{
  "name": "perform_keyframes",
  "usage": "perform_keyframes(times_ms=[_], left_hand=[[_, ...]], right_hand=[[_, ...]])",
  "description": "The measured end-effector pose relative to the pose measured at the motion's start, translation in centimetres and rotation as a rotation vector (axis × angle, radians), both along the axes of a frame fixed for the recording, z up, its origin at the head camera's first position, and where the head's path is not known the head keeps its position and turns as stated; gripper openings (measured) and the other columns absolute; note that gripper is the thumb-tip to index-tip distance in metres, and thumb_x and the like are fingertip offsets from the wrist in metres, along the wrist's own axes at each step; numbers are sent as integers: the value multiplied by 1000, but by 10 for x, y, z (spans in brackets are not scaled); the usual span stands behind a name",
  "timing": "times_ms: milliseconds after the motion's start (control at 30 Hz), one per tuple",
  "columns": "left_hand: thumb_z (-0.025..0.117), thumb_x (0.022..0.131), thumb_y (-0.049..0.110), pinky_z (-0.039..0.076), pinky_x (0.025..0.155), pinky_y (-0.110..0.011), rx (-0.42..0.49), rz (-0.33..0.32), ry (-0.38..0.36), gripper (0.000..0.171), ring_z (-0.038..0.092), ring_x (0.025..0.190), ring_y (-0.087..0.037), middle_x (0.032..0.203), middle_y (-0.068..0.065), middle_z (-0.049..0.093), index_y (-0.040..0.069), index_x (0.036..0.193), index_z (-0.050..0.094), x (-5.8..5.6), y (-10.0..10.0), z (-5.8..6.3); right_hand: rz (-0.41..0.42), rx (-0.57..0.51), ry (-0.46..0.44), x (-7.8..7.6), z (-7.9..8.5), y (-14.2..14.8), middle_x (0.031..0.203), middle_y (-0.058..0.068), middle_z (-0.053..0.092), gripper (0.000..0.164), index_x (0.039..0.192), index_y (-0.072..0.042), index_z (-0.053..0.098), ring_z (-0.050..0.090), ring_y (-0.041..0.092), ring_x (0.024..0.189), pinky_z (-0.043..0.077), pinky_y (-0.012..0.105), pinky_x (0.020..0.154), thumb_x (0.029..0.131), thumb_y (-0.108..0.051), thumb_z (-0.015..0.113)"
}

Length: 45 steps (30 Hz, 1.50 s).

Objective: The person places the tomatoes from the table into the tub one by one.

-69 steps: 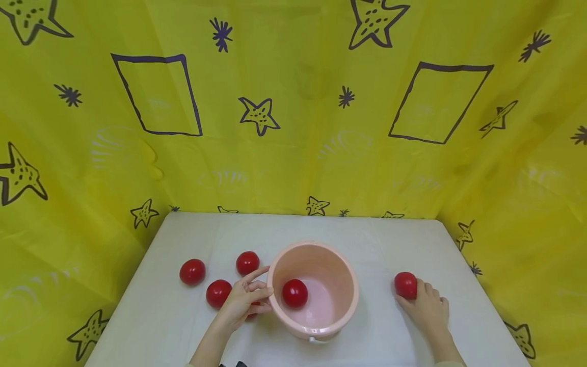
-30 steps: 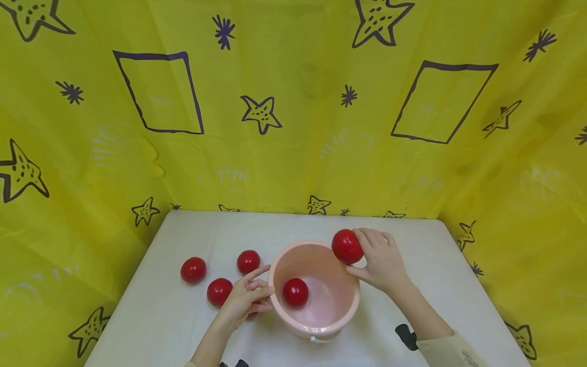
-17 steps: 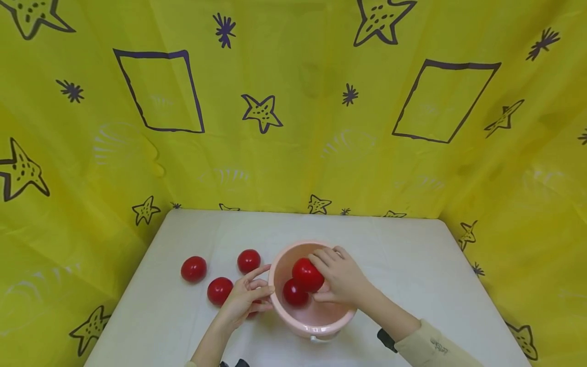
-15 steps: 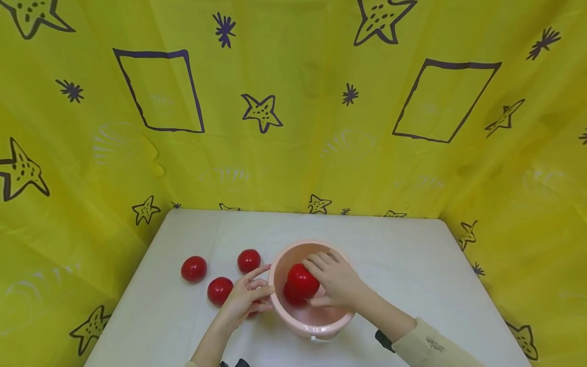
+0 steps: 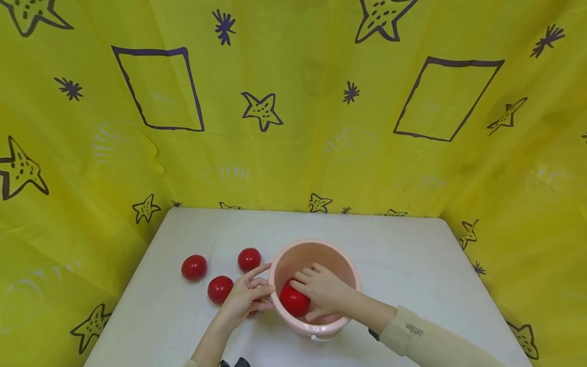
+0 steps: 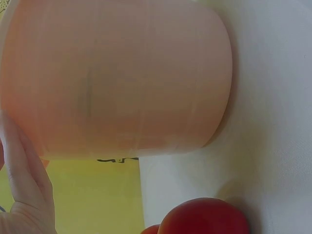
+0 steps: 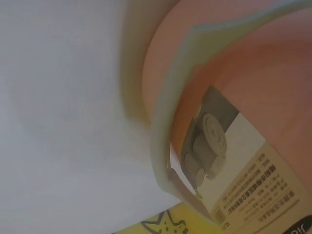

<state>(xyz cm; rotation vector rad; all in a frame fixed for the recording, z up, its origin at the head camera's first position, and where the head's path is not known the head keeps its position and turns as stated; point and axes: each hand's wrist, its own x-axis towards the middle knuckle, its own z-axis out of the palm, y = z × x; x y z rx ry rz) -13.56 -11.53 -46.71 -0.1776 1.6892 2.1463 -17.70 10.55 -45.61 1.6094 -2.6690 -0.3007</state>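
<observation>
A pink bucket [image 5: 316,326] stands on the white table with its mouth up. My left hand [image 5: 245,298] holds its left rim; in the left wrist view, the fingers [image 6: 22,170] lie along the bucket's side. My right hand [image 5: 323,293] is down inside the bucket and grips a smooth red ball [image 5: 295,300], low near the bottom. That ball covers most of another red ball lying in there. The right wrist view shows only the bucket's outside, with its pale handle [image 7: 165,112] and a printed label [image 7: 243,180].
Left of the bucket lie several more red balls: one farthest left [image 5: 194,267], one behind [image 5: 249,259], one by my left wrist [image 5: 220,290], and one mostly hidden under my left hand. Yellow patterned cloth [image 5: 293,153] encloses the table [image 5: 403,255] at the back and sides.
My right hand has picked the red ball off the table at the right, carried it left over the rim, and lowered it into the bucket. The left hand has stayed on the rim.
</observation>
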Motion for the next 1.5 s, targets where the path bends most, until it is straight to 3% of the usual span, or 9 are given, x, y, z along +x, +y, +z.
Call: perform_keyframes(times_ms=[333,533,700,867,1333,1500], left_hand=[[65,85,14,54,65,-32,8,5,2,62,66,71,-19,88,-8,66,8,139,35,0,0,0],[65,85,14,54,66,-31,9,0,3,62,66,72,-19,90,-9,66,8,139,35,0,0,1],[62,86,12,54,65,-31,8,-3,6,60,66,71,-18,88,-8,66,8,139,35,-1,0,1],[61,87,11,54,65,-30,8,-5,-1,59,65,71,-18,87,-7,66,9,140,34,0,1,1],[63,86,13,54,66,-30,10,-3,4,60,65,70,-18,88,-9,66,9,139,35,0,1,1],[65,84,16,54,67,-30,6,-6,-1,63,65,69,-17,87,-7,66,10,139,36,1,0,1]], right_hand=[[77,170,81,1,-7,-5,119,-10,55,71,124,-27,52,45,12,112,37,32,96,65,-64,66],[68,245,97,0,-9,-8,129,-11,49,80,131,-30,45,39,14,121,33,34,103,63,-62,70],[70,315,171,1,-12,-10,131,-12,45,79,132,-32,41,35,13,124,31,33,103,65,-66,65],[50,366,187,2,-14,-11,136,-13,40,80,134,-33,36,30,13,128,28,33,105,67,-68,61],[60,350,188,1,-12,-13,139,-12,39,75,134,-34,36,31,14,131,27,36,107,71,-70,55],[44,243,125,-1,-7,-11,138,-8,41,71,133,-32,41,33,16,129,30,39,105,73,-66,57]])
